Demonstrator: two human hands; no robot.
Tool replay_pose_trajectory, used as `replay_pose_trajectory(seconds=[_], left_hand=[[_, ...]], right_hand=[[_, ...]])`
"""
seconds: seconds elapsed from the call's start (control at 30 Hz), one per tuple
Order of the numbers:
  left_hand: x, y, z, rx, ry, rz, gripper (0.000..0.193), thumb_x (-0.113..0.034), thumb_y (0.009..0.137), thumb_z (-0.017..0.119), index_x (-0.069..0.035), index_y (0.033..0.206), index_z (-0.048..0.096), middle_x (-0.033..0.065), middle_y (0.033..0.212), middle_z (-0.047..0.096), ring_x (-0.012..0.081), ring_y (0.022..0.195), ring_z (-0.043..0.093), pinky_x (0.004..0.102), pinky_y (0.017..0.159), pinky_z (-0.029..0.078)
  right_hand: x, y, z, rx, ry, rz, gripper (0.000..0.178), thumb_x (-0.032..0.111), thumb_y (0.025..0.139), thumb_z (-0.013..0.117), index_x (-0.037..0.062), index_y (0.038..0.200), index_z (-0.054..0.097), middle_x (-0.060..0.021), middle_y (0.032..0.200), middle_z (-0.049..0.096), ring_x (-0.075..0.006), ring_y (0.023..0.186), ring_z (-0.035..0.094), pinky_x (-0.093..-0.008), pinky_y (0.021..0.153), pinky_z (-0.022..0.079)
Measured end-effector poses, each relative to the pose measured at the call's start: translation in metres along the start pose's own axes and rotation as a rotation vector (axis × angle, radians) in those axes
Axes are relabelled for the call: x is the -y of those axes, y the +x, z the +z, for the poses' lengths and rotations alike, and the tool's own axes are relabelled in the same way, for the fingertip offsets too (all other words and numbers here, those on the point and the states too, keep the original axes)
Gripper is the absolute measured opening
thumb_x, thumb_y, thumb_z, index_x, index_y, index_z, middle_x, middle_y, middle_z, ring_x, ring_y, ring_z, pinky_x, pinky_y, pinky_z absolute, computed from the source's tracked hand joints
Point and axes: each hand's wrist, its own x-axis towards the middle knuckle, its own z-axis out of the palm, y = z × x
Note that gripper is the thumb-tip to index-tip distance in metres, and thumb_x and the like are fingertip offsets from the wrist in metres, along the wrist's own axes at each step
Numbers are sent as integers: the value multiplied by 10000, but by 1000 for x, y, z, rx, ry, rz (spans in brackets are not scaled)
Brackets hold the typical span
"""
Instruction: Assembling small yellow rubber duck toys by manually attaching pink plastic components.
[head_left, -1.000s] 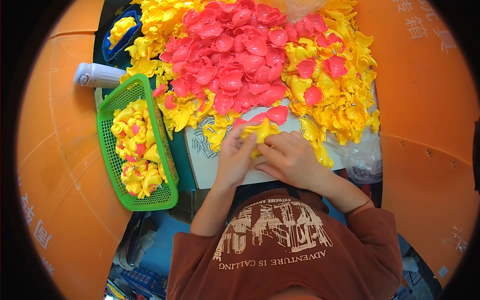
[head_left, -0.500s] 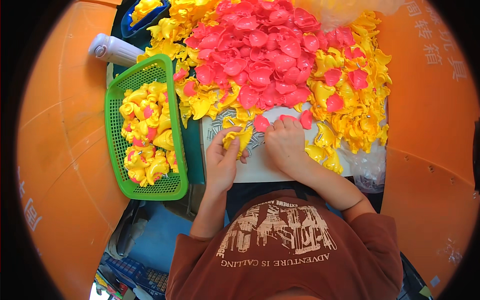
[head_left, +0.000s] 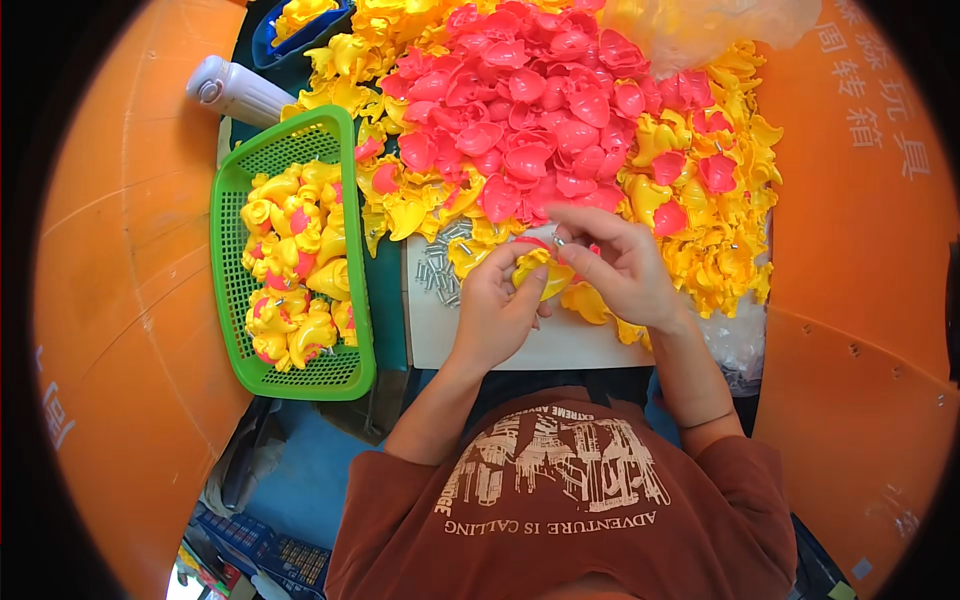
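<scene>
My left hand (head_left: 492, 315) is closed on a yellow plastic shell (head_left: 543, 284), with a pink edge showing at its top. Thumb and finger of my right hand (head_left: 634, 268) pinch a small silvery metal cylinder (head_left: 559, 241) just above that shell. Both hands are close together over a white board (head_left: 440, 345). Loose metal cylinders (head_left: 440, 262) lie on the board left of the hands. Beyond them rises a big heap of pink plastic shells (head_left: 530, 110). My fingers hide part of the held shell.
A green basket (head_left: 357, 250) of yellow-and-pink assembled toy figures (head_left: 300, 260) stands at left. Behind it lies a white bottle (head_left: 240, 92). Yellow shells (head_left: 715, 265) pile up at right beside clear plastic bags (head_left: 735, 340). Orange panels (head_left: 850, 300) flank both sides.
My right hand has lifted from the board and turned, bringing a metal cylinder to the shell. My left hand has moved right with the shell, where pink now shows.
</scene>
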Motion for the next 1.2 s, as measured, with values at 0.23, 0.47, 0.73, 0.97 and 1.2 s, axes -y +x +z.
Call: replay_pose_trajectory(seconds=[0.23,0.47,0.73,0.97,1.2], left_hand=[[-8,1,8,-14,32,45,192,-85,879,545,10,1043,520,60,793,593,79,510,557,182,400,413],[-21,-2,8,100,-122,-93,208,-101,873,560,21,1037,524,60,745,599,91,496,558,189,389,413],[-26,-4,-1,180,-122,-169,184,-103,852,575,18,989,560,59,718,608,86,467,544,188,369,400],[-32,-6,-10,221,16,-168,201,-107,844,577,16,1003,583,34,671,601,59,429,516,175,345,372],[-21,-2,-11,130,119,-117,227,-95,845,577,18,1041,561,29,701,605,54,464,528,173,376,388]], right_hand=[[-4,-3,2,-35,330,10,185,-70,784,585,-23,963,585,-79,922,610,-142,947,549,-262,826,443],[-11,-1,0,-15,330,-276,178,-118,732,589,-11,874,592,-124,891,645,-233,960,561,-382,905,413],[-5,1,-7,77,135,-378,158,-121,718,595,-9,825,626,-129,904,658,-247,955,578,-384,887,431],[0,12,-17,178,-40,-372,136,-103,682,638,-6,775,661,-113,835,672,-250,877,615,-366,800,480],[0,25,-25,310,-120,-241,97,-40,725,634,-13,817,652,-122,886,670,-241,870,623,-346,784,483]])
